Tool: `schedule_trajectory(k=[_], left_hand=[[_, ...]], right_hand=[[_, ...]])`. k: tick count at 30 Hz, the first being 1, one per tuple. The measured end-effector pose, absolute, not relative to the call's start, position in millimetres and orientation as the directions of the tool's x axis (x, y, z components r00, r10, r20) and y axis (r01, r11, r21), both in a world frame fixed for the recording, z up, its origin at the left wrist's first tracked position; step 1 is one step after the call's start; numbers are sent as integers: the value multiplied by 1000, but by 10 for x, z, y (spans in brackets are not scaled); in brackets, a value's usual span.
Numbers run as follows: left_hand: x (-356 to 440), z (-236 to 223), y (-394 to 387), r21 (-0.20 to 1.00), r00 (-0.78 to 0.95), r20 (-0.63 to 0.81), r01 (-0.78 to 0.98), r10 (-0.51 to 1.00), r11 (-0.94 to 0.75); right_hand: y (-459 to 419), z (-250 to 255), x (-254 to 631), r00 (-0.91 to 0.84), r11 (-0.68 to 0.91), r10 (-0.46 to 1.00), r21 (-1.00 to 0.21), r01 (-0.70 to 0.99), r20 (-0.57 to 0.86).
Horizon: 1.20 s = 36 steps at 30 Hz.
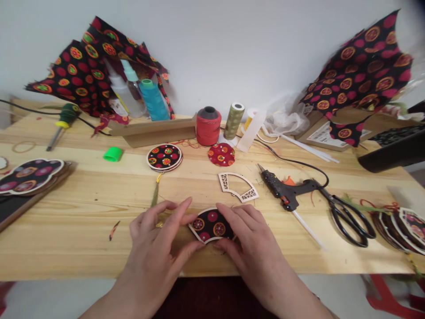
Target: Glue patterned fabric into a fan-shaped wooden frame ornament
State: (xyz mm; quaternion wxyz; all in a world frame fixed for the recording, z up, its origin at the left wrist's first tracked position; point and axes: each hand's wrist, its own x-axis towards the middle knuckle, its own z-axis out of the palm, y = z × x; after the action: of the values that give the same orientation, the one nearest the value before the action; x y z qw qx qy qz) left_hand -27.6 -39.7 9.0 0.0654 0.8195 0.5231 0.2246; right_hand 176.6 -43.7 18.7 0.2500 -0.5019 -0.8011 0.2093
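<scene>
A fan-shaped wooden piece [213,224], covered in black fabric with red and orange round motifs, is held low over the near part of the table. My left hand [158,239] pinches its left end, thumb at the lower corner and fingertips at the upper edge. On the other side, my right hand [251,239] grips the right end and hides part of it. Just beyond lies an openwork wooden fan frame [247,195]. A round fabric-covered piece [164,157] with a tassel [155,191] lies behind my left hand, and a red fabric circle [222,154] is further back.
At right are a glue gun [282,188], black scissors [352,217] and stacked fabric-covered pieces [395,228]. Thread spools [208,126] and bottles [128,95] stand along the wall. A screwdriver [63,124], green cap [113,154] and cloud-shaped piece [29,176] lie left.
</scene>
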Motion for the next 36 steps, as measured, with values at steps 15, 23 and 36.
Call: schedule_trajectory(k=[15,23,36], left_hand=[[-261,97,-372,399,323,226,830,919,-390],[-254,158,-335,414,347,190,820,918,-395],[-249,163,-333,478,333,171,795,927,-373]], right_hand=[[-451,178,1769,-366,403,911,-586,703,188],[-469,227,1766,-351,375,923,-577,726,158],[-502,193,1787,-331,359,929,-616,701,166]])
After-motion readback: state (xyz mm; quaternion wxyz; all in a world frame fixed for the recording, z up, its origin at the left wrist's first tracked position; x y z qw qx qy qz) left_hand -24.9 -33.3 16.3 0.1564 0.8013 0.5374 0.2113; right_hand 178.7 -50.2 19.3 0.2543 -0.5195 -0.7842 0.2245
